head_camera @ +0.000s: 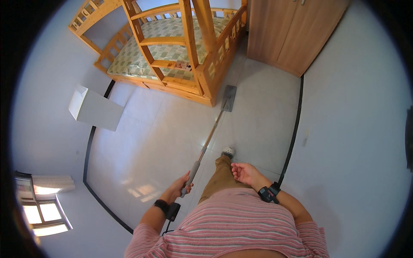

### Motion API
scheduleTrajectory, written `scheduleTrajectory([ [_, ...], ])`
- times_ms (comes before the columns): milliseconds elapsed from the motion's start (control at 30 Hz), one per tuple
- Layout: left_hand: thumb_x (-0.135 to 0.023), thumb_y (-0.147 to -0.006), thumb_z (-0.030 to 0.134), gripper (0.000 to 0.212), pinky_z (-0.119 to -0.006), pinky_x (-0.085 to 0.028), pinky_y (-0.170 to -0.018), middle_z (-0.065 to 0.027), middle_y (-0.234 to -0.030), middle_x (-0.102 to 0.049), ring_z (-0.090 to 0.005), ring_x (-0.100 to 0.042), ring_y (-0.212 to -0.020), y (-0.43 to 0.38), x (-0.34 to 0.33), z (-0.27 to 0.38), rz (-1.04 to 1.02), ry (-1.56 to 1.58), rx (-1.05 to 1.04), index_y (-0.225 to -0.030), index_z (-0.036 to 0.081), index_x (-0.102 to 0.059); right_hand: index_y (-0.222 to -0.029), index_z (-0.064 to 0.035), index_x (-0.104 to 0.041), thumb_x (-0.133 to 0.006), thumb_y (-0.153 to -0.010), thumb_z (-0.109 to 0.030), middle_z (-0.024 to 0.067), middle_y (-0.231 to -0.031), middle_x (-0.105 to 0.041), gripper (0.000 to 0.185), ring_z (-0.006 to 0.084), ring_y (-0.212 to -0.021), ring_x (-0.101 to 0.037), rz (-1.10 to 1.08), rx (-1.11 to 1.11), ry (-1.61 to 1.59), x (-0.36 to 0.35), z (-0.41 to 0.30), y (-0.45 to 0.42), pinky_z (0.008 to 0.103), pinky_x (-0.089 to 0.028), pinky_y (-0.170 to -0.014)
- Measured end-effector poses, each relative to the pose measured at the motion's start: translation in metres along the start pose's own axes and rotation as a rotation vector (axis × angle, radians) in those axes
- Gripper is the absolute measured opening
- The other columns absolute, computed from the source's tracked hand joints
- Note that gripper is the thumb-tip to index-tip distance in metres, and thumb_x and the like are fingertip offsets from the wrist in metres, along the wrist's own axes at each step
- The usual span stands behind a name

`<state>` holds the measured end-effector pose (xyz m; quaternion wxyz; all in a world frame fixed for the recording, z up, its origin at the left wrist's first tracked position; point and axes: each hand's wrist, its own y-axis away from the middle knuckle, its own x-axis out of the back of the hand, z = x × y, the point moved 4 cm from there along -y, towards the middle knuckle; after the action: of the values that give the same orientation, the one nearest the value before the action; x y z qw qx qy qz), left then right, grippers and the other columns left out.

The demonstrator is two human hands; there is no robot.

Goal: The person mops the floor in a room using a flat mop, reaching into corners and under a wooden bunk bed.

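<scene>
My left hand (183, 186) is closed around the grey grip of a flat mop (209, 138), near the end of its pole. The pole slants up and to the right over the pale tiled floor (174, 129). Its grey rectangular mop head (229, 98) lies on the floor just right of the corner of a wooden bunk bed. My right hand (242, 172) is held over my right thigh with its fingers loosely curled, holding nothing that shows. A shoe with dark spots (228, 152) stands on the floor beyond it.
The wooden bunk bed (209, 93) with its ladder stands ahead. A wooden wardrobe (277, 35) is at the upper right. A white box-like cabinet (100, 109) stands by the left wall. Dark skirting (296, 125) edges the floor. A window (48, 213) is at the lower left.
</scene>
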<state>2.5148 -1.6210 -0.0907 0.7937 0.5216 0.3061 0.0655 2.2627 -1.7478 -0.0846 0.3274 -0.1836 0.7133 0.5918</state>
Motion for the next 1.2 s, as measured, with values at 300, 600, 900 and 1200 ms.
scheduleTrajectory([
  [300,-0.040,-0.084,0.026,0.032,-0.021,-0.039,-0.038,-0.0111,-0.068,-0.044,-0.0114,-0.036,-0.042,-0.106,-0.059,0.108,0.026,0.029,-0.044,-0.115,0.027,-0.033,-0.080,-0.0034,-0.053,-0.047,-0.078,-0.015,0.0053,-0.068,-0.052,0.013,0.0153,-0.061,-0.049,0.040,0.083,-0.056,0.003,-0.017,0.007,0.0257,-0.040,-0.056],
  [600,-0.041,-0.084,0.022,0.021,-0.022,-0.039,-0.038,-0.0109,-0.066,-0.043,-0.0099,-0.036,-0.043,-0.191,-0.136,0.209,-0.021,-0.029,-0.127,-0.104,0.021,-0.036,-0.081,-0.0027,-0.052,-0.047,-0.078,-0.014,0.0067,-0.069,-0.052,0.013,0.0162,-0.062,-0.048,0.134,0.184,-0.192,0.032,-0.032,0.017,0.0254,-0.040,-0.057],
  [900,-0.037,-0.086,0.025,0.026,-0.019,-0.038,-0.037,-0.0097,-0.066,-0.043,-0.0097,-0.035,-0.044,-0.179,-0.116,0.175,-0.044,-0.039,-0.060,-0.112,0.026,-0.036,-0.080,-0.0031,-0.053,-0.048,-0.078,-0.014,0.0063,-0.067,-0.052,0.012,0.0158,-0.060,-0.049,0.102,0.170,-0.183,0.020,-0.039,0.010,0.0259,-0.040,-0.054],
  [1200,-0.036,-0.086,0.029,0.040,-0.021,-0.039,-0.041,-0.0064,-0.066,-0.045,-0.0085,-0.037,-0.043,-0.124,-0.046,0.090,-0.017,-0.183,-0.035,-0.124,0.031,-0.023,-0.081,-0.0036,-0.052,-0.046,-0.078,-0.014,0.0055,-0.065,-0.052,0.012,0.0165,-0.058,-0.049,0.087,0.108,-0.043,0.010,-0.035,0.007,0.0269,-0.041,-0.055],
])
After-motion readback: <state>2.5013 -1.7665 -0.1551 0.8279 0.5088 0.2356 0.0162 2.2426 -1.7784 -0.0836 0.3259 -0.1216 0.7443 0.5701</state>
